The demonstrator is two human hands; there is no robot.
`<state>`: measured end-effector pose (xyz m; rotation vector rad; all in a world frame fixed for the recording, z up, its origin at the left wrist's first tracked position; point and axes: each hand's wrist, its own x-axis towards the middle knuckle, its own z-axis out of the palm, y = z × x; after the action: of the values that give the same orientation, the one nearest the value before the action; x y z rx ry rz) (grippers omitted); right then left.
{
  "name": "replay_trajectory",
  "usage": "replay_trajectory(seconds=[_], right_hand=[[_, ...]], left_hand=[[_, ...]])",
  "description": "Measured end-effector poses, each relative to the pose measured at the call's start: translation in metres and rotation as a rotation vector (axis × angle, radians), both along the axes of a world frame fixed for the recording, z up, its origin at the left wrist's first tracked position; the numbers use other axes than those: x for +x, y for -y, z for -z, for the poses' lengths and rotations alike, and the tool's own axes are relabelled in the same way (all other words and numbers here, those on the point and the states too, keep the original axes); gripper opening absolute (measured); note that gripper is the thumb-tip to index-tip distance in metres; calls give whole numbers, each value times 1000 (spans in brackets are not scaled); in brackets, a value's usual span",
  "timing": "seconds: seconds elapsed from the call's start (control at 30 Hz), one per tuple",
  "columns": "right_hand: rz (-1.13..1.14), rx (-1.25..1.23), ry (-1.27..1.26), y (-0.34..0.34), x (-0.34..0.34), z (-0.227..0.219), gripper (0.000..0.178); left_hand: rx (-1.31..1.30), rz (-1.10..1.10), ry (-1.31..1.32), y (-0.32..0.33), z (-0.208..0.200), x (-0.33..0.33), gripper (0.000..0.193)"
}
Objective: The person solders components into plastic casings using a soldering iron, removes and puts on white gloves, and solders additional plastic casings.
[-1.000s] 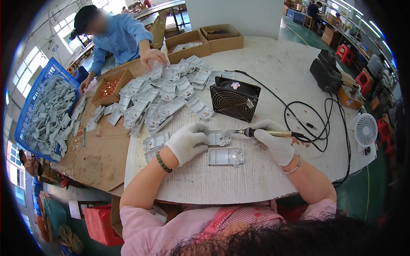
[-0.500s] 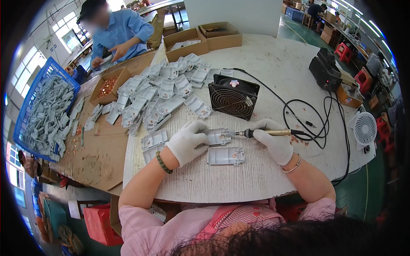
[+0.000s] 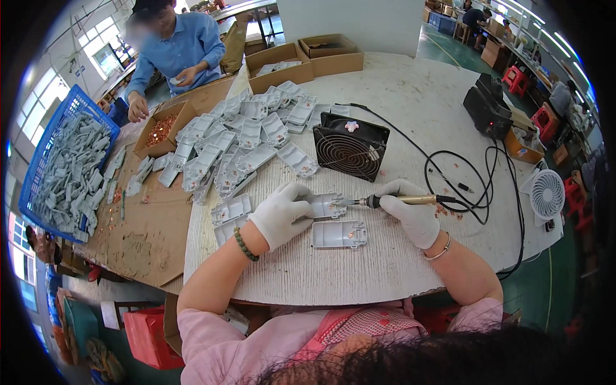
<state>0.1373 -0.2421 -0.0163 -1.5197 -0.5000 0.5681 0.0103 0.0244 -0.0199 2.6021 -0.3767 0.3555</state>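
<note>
Indoors, pale streaked table (image 3: 398,276), green floor (image 3: 540,279); left fingers (image 3: 298,208) pinching grey casing (image 3: 325,205), right fingers (image 3: 393,206) curled around soldering iron (image 3: 418,199).

The big table (image 3: 359,279) is white with a round edge. Behind it stands a wide, plain white pillar (image 3: 353,25). The floor (image 3: 534,292) is green, with thin yellow lines. Bright windows (image 3: 46,99) fill the left side. Long lights (image 3: 529,11) shine at the top right, above red stools (image 3: 515,79).
</note>
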Motion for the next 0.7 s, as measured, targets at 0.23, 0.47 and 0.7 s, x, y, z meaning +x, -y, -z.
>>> replay_trajectory(seconds=[0.23, 0.47, 0.7], right_hand=[[38, 34, -46, -1, 4, 5, 16], [-57, -8, 42, 1, 2, 0, 15], [-45, 1, 55, 1, 1, 1, 14]], left_hand=[[29, 19, 13, 0, 0, 0, 10], [46, 30, 24, 1, -2, 1, 8], [40, 36, 31, 0, 0, 2, 7]])
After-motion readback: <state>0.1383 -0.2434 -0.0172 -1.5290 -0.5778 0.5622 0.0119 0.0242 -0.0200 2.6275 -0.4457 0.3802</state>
